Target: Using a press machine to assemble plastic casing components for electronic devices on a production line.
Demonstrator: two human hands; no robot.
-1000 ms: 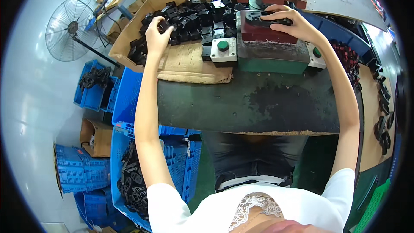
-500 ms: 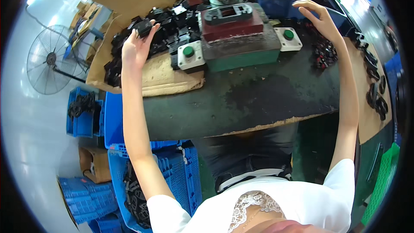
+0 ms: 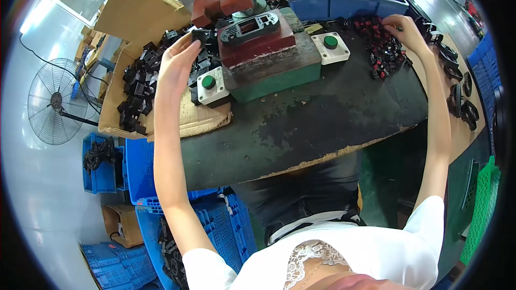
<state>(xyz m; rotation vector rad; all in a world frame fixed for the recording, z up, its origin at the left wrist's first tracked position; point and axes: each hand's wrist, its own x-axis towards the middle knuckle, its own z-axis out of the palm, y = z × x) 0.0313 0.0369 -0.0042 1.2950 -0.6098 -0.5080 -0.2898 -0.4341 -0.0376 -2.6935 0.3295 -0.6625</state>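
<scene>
My left hand [image 3: 178, 64] is closed on a small black plastic block [image 3: 201, 36], pinched between thumb and fingers beside the press. Close to it, a long dark plastic housing with cut-outs [image 3: 250, 27] lies on the red fixture block [image 3: 258, 45]. At the far right of the bench, my right hand [image 3: 404, 31] is curled over a pile of small red and black parts [image 3: 382, 53]. Its fingertips are bent together among the parts, and what they pinch is too small to make out. The red upper tool [image 3: 231, 4] of the press hangs above and behind the housing.
Two white boxes with green push buttons [image 3: 213, 90] [image 3: 334, 53] flank the fixture. A cardboard box [image 3: 115, 96] of black parts stands left, a blue bin [image 3: 344, 8] behind. Black rings [image 3: 454, 99] lie on cardboard at right. Blue crates [image 3: 215, 220] stand below the bench.
My left hand has brought the black block from over the cardboard box toward the fixture. My right hand has come down onto the red and black parts, its fingers curling. The view has shifted.
</scene>
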